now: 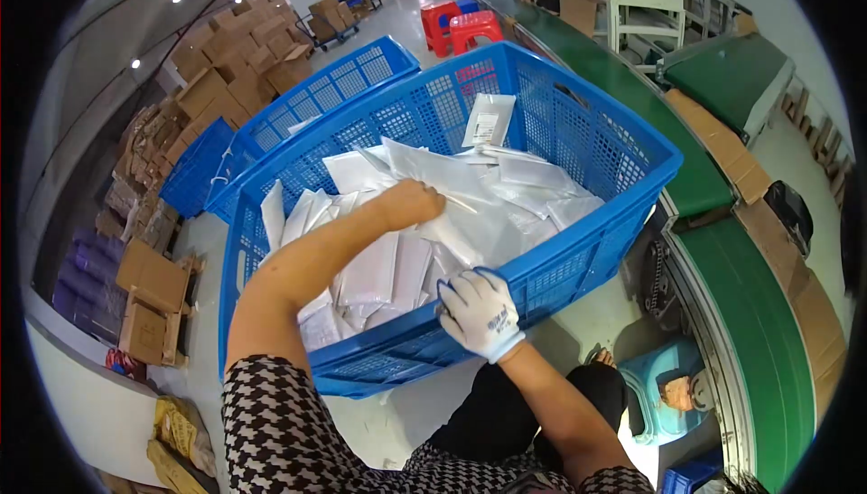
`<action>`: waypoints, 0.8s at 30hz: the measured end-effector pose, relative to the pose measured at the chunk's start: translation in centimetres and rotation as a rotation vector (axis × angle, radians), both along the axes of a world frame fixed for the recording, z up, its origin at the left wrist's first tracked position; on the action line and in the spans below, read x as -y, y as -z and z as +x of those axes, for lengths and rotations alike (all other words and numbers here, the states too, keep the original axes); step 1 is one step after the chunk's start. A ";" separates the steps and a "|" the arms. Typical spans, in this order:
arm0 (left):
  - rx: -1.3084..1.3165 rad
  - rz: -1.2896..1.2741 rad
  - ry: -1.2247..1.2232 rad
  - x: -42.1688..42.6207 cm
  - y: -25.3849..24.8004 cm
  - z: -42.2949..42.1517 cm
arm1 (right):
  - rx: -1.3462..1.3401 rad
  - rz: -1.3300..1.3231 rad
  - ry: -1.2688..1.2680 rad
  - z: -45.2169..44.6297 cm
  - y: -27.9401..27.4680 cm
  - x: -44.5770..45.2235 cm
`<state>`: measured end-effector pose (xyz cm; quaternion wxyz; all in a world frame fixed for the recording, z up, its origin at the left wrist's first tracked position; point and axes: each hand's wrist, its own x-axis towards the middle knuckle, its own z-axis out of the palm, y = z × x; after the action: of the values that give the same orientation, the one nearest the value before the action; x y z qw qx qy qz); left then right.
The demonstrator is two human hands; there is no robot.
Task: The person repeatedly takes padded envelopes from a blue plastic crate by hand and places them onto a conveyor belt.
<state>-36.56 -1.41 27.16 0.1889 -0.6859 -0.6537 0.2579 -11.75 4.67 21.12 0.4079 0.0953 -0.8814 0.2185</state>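
A large blue plastic crate [352, 356] with mesh sides stands in front of me, piled with flat white packets [368, 275]. Bare and reaching into the pile, my left hand [411, 203] has its fingers curled in on a white packet [424, 167]; its fingertips are partly hidden. My right hand [483, 313] wears a white glove with blue fingertips and is closed over the crate's near rim. One labelled packet [489, 121] leans against the far wall of the crate.
Behind stands a second blue crate [316, 88]. A green conveyor belt [754, 313] runs along my right side, with a light blue stool [664, 390] near it. Red stools [474, 32] and stacked cardboard boxes [239, 51] are farther back.
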 end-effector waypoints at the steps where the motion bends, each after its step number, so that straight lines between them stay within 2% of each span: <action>1: -0.023 0.012 0.012 1.4 -1.8 0.7 | -0.007 0.003 -0.005 0.5 -0.1 0.3; 6: -0.147 0.032 -0.051 7.5 -10.6 4.5 | -0.019 -0.067 -0.020 5.5 -0.6 0.6; 7: -0.156 0.042 -0.071 8.6 -12.2 5.2 | 0.014 -0.119 -0.004 8.1 0.3 1.0; 10: -0.201 0.147 -0.051 10.9 -16.7 9.8 | 0.152 -0.317 0.009 14.7 8.4 0.3; 12: -0.178 0.209 -0.023 11.5 -19.2 13.8 | 0.195 -0.544 0.142 17.9 8.6 0.5; 13: -0.172 0.203 -0.027 11.8 -20.6 16.2 | 0.203 -0.548 0.140 19.0 8.7 0.4; 15: -0.090 0.294 -0.010 11.6 -23.2 21.1 | 0.128 -0.778 0.021 20.1 8.1 -0.2; 17: -0.039 0.272 0.003 11.4 -25.3 25.8 | 0.143 -0.916 0.027 21.5 5.0 -0.1; 18: 0.001 0.253 0.009 11.4 -26.2 28.1 | 0.141 -0.912 0.032 22.0 5.1 -0.5; 20: 0.078 0.217 0.015 11.3 -27.8 31.9 | 0.078 -1.272 -0.055 22.7 5.7 -1.8; 21: 0.077 0.220 0.014 10.9 -28.6 33.3 | 0.078 -1.269 -0.056 23.1 5.1 -1.4; 24: 0.364 -0.051 0.031 8.8 -29.9 36.7 | 0.117 -1.463 -0.199 25.3 4.2 -2.5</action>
<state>0.18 -10.24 57.09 0.0539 -0.7357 -0.6598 0.1431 13.55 7.15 16.96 0.2979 -0.1330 -0.5181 0.7907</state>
